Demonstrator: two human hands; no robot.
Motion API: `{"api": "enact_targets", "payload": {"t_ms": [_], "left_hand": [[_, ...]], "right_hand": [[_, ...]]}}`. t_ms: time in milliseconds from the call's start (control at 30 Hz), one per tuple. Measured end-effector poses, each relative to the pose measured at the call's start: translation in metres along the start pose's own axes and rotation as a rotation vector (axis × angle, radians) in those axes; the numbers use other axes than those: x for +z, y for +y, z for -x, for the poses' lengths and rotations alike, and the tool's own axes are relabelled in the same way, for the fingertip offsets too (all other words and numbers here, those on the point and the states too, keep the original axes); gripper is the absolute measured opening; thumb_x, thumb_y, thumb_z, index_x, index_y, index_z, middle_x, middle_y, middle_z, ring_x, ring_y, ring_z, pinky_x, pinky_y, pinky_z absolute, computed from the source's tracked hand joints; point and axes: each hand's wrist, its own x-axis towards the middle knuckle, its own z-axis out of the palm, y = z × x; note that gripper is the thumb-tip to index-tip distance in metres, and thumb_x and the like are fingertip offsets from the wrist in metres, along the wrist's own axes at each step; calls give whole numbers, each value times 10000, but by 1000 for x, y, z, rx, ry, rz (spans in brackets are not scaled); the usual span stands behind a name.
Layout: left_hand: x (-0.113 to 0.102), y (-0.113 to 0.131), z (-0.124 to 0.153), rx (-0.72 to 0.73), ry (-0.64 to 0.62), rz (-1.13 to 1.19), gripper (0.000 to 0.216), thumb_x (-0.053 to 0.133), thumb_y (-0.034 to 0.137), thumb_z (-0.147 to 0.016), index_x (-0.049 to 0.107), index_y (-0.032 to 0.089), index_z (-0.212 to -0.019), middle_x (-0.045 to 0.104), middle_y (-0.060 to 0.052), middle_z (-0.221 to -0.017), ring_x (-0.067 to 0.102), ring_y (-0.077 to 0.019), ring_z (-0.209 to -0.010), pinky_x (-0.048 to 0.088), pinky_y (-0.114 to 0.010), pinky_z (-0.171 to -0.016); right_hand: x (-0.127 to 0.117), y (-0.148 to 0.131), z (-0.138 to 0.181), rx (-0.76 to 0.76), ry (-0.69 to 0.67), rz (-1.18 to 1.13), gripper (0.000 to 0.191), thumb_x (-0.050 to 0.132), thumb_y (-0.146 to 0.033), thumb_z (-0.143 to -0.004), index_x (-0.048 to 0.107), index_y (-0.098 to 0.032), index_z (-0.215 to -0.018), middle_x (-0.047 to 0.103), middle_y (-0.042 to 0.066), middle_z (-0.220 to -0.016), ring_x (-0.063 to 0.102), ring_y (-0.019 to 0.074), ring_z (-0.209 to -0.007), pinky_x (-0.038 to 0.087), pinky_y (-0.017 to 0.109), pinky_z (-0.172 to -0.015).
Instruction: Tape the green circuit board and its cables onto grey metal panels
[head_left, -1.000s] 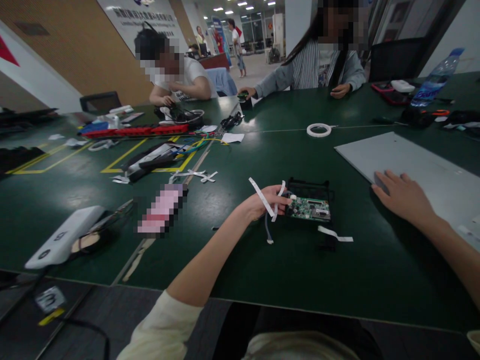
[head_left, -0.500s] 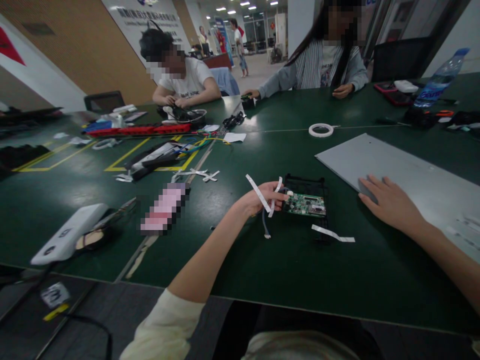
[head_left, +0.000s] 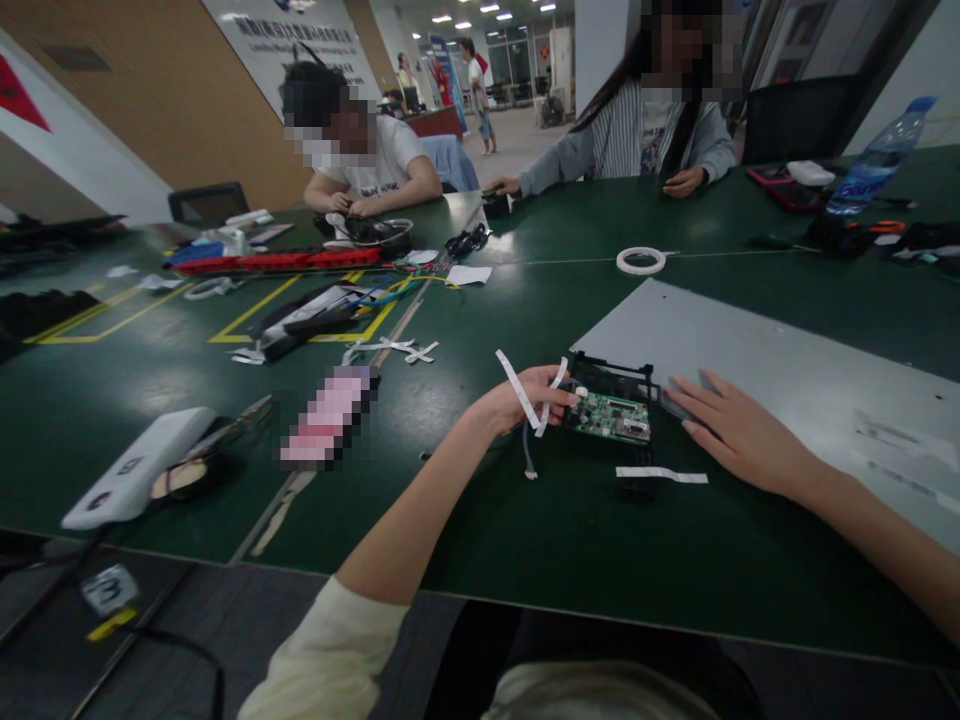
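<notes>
My left hand (head_left: 521, 400) is closed on white flat ribbon cables (head_left: 515, 377) beside a small green circuit board (head_left: 611, 416). The board sits in a black plastic frame (head_left: 616, 376) on the dark green table (head_left: 570, 530). My right hand (head_left: 731, 432) lies flat, fingers stretched, on the near corner of a large grey panel (head_left: 757, 355), which now touches the black frame. Another white ribbon cable (head_left: 661, 475) lies loose on the table just in front of the board.
A tape roll (head_left: 640, 260) lies beyond the panel. Two people sit across the table, with tools, cables and a red strip (head_left: 277, 261) in front of them. A white device (head_left: 135, 468) and a water bottle (head_left: 870, 165) sit at the table's sides.
My right hand has slid the grey panel left across the table until its corner reaches the black frame. My left hand has stayed at the board, still holding the ribbon cables.
</notes>
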Motion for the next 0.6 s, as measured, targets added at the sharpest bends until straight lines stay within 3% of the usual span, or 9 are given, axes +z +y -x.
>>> {"api": "enact_targets", "payload": {"t_ms": [67, 167, 267, 467, 600], "left_hand": [[-1, 0, 0, 17, -13, -2, 380, 750, 196, -664, 507, 150, -952, 597, 32, -723, 566, -49, -511, 475, -183, -507], [-2, -1, 1, 31, -22, 0, 386, 751, 201, -666, 505, 157, -960, 584, 41, -725, 560, -43, -506, 478, -181, -505], [-3, -2, 0, 28, -13, -12, 390, 751, 199, -663, 500, 160, -958, 576, 46, -720, 557, -45, -511, 482, -190, -511], [0, -1, 0, 26, 14, -10, 398, 743, 184, -658, 503, 150, -974, 575, 41, -727, 554, -49, -533, 484, -208, -533], [2, 0, 1, 26, 2, -7, 383, 736, 187, -663, 512, 140, -970, 581, 29, -743, 548, -48, -534, 474, -207, -530]], "right_hand": [[-3, -3, -1, -54, -6, -90, 503, 316, -440, -943, 351, -288, -1422, 279, -31, -1486, 168, 289, -1383, 268, 552, -1077], [-12, -7, 1, -122, 10, -289, 395, 314, -369, -958, 508, -320, -1298, 408, -43, -1413, 279, 241, -1349, 245, 539, -1094], [-21, -14, 4, -160, -5, -488, 310, 365, -348, -948, 648, -321, -1070, 501, -38, -1320, 413, 205, -1258, 335, 472, -1055], [-29, -34, 5, -215, -114, -540, 223, 574, -415, -841, 669, -320, -1017, 473, 4, -1302, 422, 240, -1217, 379, 464, -994], [-30, -41, 4, -213, -154, -559, 202, 592, -429, -825, 681, -302, -955, 501, 14, -1249, 453, 226, -1175, 390, 447, -974]]}}
